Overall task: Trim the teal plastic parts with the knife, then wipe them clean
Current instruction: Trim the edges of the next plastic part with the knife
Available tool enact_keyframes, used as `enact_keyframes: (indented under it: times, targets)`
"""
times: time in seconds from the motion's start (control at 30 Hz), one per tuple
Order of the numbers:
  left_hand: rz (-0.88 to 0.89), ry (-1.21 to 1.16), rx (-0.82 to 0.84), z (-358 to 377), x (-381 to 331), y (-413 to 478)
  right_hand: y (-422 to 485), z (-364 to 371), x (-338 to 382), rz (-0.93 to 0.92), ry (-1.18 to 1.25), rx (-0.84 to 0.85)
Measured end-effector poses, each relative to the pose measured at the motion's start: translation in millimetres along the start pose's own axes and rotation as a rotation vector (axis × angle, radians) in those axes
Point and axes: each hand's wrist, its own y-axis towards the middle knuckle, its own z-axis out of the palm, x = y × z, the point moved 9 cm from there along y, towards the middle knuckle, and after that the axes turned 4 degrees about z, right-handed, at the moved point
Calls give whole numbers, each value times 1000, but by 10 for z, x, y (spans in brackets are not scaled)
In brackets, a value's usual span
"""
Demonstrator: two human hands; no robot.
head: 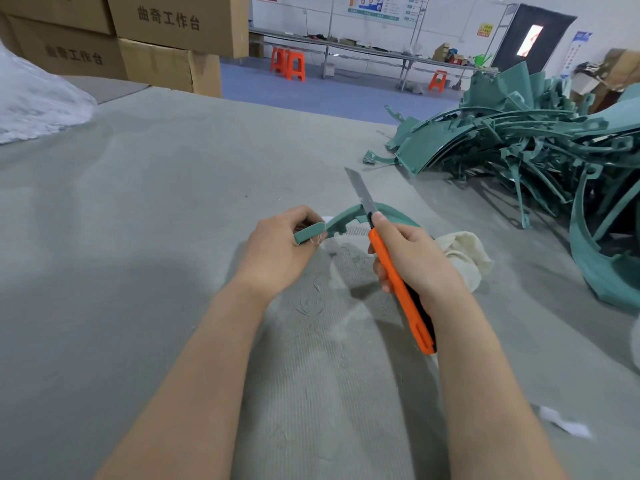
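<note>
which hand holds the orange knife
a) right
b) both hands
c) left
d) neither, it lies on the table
a: the right hand grips the orange knife, its blade raised at the teal part, which the left hand pinches by one end.

Cardboard boxes (166, 36) stacked far left; white plastic sheeting (34, 98) at left edge. Orange stools (289, 64) + long bench (363, 50) far bkgd. Grey felt tabletop (138, 202). White paper scrap (568, 424) near right.
</note>
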Motion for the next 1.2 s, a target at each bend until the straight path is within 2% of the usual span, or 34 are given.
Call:
enact_keyframes:
  times: [0.5,0.8,0.87,1.07,1.2]
  targets:
    - [12,1,-15,-12,-6,6,-44,103,73,-34,-59,111]
    - [19,-24,-4,-1,-27,4,-159,356,220,-132,-59,300]
    - [20,-20,-2,-2,-31,5,-146,291,217,-143,-68,272]
    - [0,-4,-5,-7,-15,0,-19,-111,66,-50,-3,-22]
    - [3,1,1,-1,-26,-1,-36,-54,43,-28,-23,1]
